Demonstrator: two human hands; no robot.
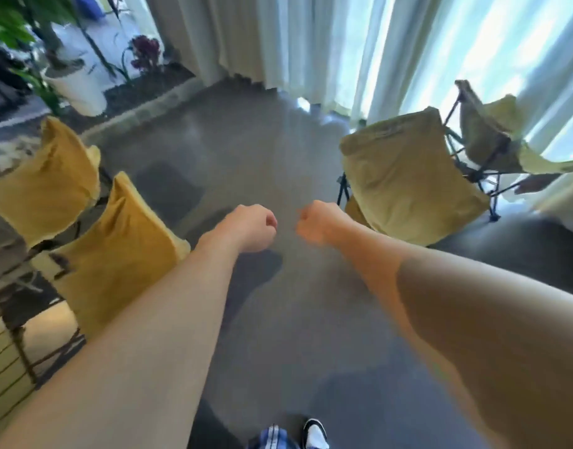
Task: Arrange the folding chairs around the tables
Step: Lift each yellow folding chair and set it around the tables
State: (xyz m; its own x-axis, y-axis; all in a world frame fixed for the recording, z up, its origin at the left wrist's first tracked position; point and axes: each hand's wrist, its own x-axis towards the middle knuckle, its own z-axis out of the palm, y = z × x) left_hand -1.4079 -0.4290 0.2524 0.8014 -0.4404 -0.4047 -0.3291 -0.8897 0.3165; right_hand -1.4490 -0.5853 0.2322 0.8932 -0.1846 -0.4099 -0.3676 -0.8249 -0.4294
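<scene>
Your left hand (251, 227) and right hand (317, 225) hover curled, holding nothing, above the floor (246, 150); chairs (408, 176) at two o'clock.

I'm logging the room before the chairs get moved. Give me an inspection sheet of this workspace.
Surface: grey polished floor, bare in the middle.
Job's things: two yellow fabric folding chairs at left; two olive fabric folding chairs at right, near the curtains.
Clutter: nothing seen.
Hands: left hand and right hand curled, holding nothing, apart over the floor.
Cables: nothing seen.
Surroundings: white sheer curtains; green plant in a white pot at far left; slatted surface at the left edge.
</scene>
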